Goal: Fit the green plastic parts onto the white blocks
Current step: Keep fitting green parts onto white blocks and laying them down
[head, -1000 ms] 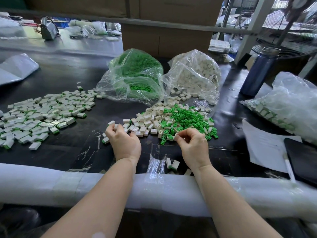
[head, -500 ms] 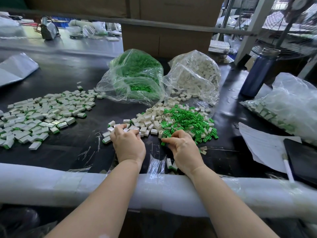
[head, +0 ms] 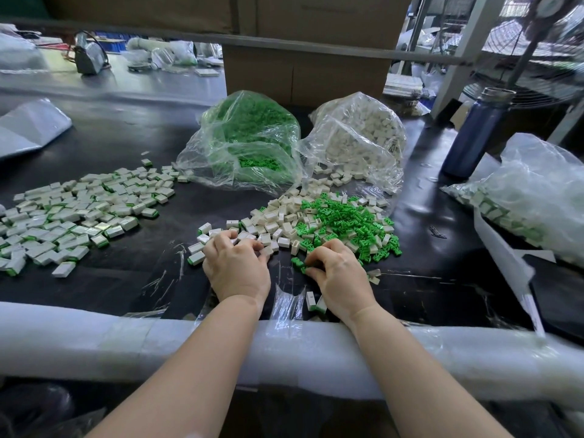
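Black table [head: 126, 279]: a dark, glossy top is seen, its near edge padded with a white foam roll [head: 94, 339] wrapped in clear tape.
Room: a cardboard box [head: 303, 77] is set behind the bags; a blue bottle [head: 474, 134] is stood at the far right, beside a fan guard [head: 537, 58].
Bags: a clear bag of green parts [head: 246, 137] is placed just left of a clear bag of white blocks [head: 357, 137]; a third bag of fitted pieces [head: 531, 197] is laid at the right.
Finished pieces [head: 79, 210]: spread well to the left on the table.
Loose white blocks [head: 271, 219]: heaped in the middle, touching the loose green parts [head: 347, 222] to their right.
Left hand [head: 235, 268]: laid palm down at the near edge of the white blocks, fingers curled into them; whether one is held cannot be told.
Right hand [head: 341, 276]: fingers are curled at the near edge of the green heap, and a green part [head: 298, 263] is pinched at the fingertips.
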A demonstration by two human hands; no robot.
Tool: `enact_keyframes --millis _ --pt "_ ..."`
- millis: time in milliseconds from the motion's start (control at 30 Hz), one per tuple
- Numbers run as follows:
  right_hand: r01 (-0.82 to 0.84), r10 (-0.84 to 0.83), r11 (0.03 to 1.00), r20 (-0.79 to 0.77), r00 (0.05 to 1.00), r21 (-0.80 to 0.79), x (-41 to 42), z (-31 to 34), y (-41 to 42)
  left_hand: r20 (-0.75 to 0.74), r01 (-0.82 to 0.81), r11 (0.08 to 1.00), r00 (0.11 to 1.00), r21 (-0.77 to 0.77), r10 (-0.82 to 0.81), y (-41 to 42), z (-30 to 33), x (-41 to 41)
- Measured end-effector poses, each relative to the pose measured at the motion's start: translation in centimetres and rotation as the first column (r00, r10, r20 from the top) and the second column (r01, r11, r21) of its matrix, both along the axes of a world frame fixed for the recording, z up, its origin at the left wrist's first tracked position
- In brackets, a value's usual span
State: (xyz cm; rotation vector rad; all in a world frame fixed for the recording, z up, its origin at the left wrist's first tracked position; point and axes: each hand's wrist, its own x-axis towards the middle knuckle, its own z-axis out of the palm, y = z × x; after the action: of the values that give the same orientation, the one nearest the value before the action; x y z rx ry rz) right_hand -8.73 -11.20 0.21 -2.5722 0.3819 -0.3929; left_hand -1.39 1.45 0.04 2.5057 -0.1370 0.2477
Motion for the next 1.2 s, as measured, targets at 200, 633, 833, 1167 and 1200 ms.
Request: enact_keyframes --millis 200,633,833,1167,1200 --pt "0.000 -0.003 0.998 0.044 0.999 0.067 -0.33 0.31 0.06 0.075 0.073 0.996 0.994 0.059 -0.077 -0.18 0.06 -0.31" --pt "0.041 -0.096 0.965 0.200 0.975 0.261 -0.57 0.63 -0.21 0.084 0.401 0.869 0.915 -0.289 -0.394 -0.41 0.56 -0.55" --pt "0.006 -0.099 0.946 0.270 0.958 0.325 -0.44 0.39 -0.30 -0.074 0.490 0.777 0.826 -0.395 -0.558 -0.30 0.57 -0.46" --pt "-0.084 -0.073 0.884 0.313 0.947 0.461 -0.46 0.49 -0.37 -0.072 0.497 0.701 0.788 -0.512 -0.611 -0.22 0.41 -0.45" --pt "-0.079 -0.076 0.883 0.307 0.949 0.462 -0.49 0.49 -0.40 -0.055 0.499 0.685 0.787 -0.530 -0.615 -0.21 0.43 -0.45"
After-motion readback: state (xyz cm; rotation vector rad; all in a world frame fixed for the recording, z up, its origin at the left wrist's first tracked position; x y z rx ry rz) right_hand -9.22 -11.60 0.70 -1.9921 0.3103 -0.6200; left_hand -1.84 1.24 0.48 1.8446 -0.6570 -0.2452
